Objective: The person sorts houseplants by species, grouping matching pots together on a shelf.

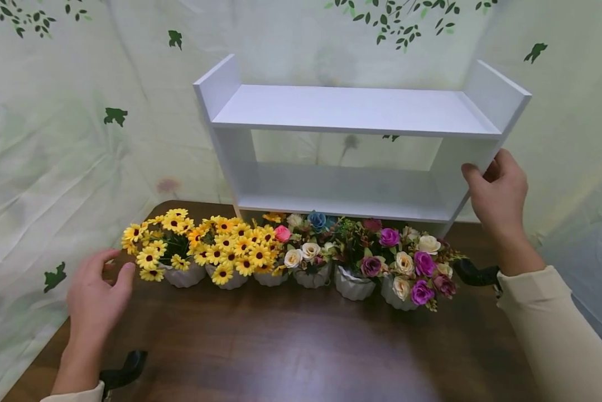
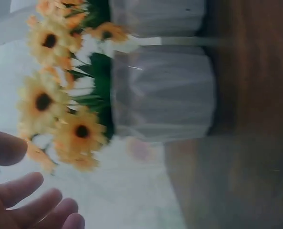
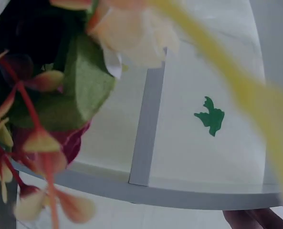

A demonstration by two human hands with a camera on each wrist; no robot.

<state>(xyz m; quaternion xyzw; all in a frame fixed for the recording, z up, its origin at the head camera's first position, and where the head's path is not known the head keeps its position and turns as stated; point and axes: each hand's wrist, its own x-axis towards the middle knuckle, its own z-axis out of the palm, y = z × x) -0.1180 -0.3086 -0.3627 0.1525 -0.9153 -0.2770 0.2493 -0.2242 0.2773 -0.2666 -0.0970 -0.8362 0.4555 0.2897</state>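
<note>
A white two-tier shelf [image 1: 356, 109] stands behind a row of potted artificial flowers, its lower ends hidden by the blooms. My right hand [image 1: 504, 195] grips the shelf's right side panel, thumb on the inner face and fingers around the outside. In the right wrist view, fingertips [image 3: 256, 219] show at the panel's edge. My left hand [image 1: 97, 296] is held beside the leftmost yellow daisies [image 1: 152, 254], fingers spread and holding nothing. The left wrist view shows those loose fingers [image 2: 31, 202] just off the petals and a white pot [image 2: 165, 93] under the flowers.
Along the back of the brown wooden table [image 1: 280, 346] stand more pots: yellow daisies [image 1: 250, 245], cream roses [image 1: 306, 254] and purple roses [image 1: 423, 279]. A pale leaf-printed curtain [image 1: 54, 167] hangs behind and beside the table. Black wrist mounts [image 1: 125, 371] sit below both hands.
</note>
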